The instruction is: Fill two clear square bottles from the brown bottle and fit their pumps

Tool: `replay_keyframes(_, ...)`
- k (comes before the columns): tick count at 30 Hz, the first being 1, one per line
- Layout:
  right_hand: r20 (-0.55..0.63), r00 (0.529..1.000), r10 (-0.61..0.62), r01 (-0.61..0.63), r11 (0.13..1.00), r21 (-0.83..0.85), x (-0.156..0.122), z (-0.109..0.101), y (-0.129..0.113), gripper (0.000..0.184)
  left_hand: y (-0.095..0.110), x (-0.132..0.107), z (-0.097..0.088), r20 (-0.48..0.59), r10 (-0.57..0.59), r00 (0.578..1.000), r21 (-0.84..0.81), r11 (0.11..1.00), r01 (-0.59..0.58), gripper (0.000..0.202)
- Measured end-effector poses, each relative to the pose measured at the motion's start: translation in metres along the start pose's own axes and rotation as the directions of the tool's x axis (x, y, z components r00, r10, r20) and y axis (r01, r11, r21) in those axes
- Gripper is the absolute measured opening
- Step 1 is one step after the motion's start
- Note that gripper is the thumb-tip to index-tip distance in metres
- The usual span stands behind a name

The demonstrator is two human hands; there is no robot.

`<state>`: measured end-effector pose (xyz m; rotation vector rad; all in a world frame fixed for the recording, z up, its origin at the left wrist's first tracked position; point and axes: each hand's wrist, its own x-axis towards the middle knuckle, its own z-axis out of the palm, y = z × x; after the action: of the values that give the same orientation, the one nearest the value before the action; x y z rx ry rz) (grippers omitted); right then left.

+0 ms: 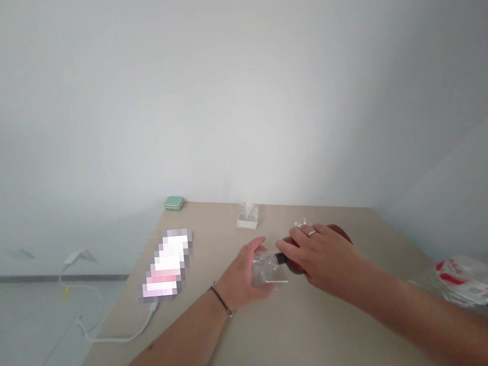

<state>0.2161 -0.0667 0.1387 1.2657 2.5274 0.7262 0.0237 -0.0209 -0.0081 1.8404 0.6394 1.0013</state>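
Observation:
My left hand [246,274] is wrapped round a clear, see-through container [268,269] just above the table. From the right, my right hand [316,253] grips a dark red bottle [339,233] from above, its fingers covering most of it. This bottle lies nearly on its side, with its dark threaded neck [280,258] pointing left at the clear container. Whether the neck touches the container or reaches into it, I cannot tell. Just behind my right hand is a small white and clear piece [301,222], partly hidden.
Near the wall stand a clear block-like holder [247,217] and a green case [174,203] at the table's [325,335] back left corner. A pixelated phone [168,263] with a white cable [125,338] lies on the left. Plastic packaging [470,280] is at the right.

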Motion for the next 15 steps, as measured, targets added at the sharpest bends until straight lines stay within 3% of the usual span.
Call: replay_keyframes(15, 0.001, 1.0, 0.007, -0.007, 1.0, -0.018, 0.0004, 0.0029, -0.0003, 0.031, -0.0008, 0.0002, 0.0007, -0.004, 0.007, 1.0, 0.004, 1.0, -0.007, 0.097)
